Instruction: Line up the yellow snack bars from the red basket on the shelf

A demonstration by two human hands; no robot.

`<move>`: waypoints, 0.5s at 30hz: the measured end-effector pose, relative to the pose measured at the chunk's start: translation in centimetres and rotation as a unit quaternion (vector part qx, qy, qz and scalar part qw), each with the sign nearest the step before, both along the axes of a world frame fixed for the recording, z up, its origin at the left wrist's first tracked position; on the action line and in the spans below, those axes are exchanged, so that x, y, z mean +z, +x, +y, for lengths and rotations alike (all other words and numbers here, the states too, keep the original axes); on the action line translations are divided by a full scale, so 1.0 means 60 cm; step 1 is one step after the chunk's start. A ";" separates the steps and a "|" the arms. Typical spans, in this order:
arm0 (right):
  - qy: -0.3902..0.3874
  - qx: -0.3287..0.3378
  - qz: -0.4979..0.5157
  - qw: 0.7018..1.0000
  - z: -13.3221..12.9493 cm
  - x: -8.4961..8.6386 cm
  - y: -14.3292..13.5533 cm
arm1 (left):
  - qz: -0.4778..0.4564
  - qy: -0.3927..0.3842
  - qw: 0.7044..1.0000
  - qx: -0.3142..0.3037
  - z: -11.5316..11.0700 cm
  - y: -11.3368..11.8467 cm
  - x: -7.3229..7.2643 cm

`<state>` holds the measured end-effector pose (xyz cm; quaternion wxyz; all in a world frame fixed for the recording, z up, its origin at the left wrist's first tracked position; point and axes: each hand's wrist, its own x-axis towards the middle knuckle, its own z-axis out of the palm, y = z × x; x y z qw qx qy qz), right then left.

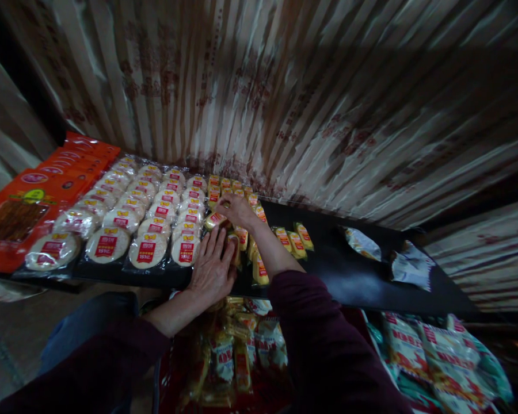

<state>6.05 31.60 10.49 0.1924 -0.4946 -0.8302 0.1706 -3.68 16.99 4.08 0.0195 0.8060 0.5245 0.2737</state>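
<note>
My right hand (238, 210) reaches across the black shelf, its fingers closed on a small yellow-wrapped snack packet (214, 220) with a red label. Just below it, my left hand (212, 263) lies with fingers stretched out, near the lower end of that packet; what is under its palm is hidden. Rows of more yellow snack packets (261, 271) lie around and behind my right wrist, partly covered by the arm. Left of my hands are overlapping rows of round white rice crackers (107, 244) in clear wrappers with red labels.
Orange snack bags (12, 207) lie at the shelf's left end. Two white-wrapped packets (411, 265) rest toward the right of the black shelf (341, 282). Below stand a red crate with mixed packets (224, 359) and a green container with bags (446, 356). A patterned curtain (285, 98) hangs behind.
</note>
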 end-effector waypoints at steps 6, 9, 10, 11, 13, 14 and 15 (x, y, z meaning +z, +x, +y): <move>0.002 -0.036 -0.018 0.999 0.007 -0.001 -0.009 | -0.021 0.000 1.000 0.016 0.006 -0.001 0.004; 0.018 -0.041 -0.019 0.999 0.009 0.000 -0.009 | -0.033 0.009 0.999 0.022 0.011 -0.002 0.012; 0.024 -0.039 -0.017 0.999 0.009 0.000 -0.008 | -0.037 0.012 0.999 0.027 0.013 -0.002 0.014; 0.029 -0.035 -0.015 0.999 0.008 -0.001 -0.007 | -0.041 0.014 0.999 0.031 0.015 -0.003 0.016; 0.035 -0.020 -0.013 0.999 0.006 -0.004 -0.003 | -0.044 0.012 0.998 0.041 0.019 -0.004 0.016; 0.037 -0.006 -0.014 0.999 0.005 -0.006 -0.002 | -0.043 0.010 0.998 0.046 0.021 -0.004 0.015; 0.037 0.010 -0.017 0.999 0.004 -0.008 -0.001 | -0.041 0.008 0.998 0.049 0.022 -0.004 0.013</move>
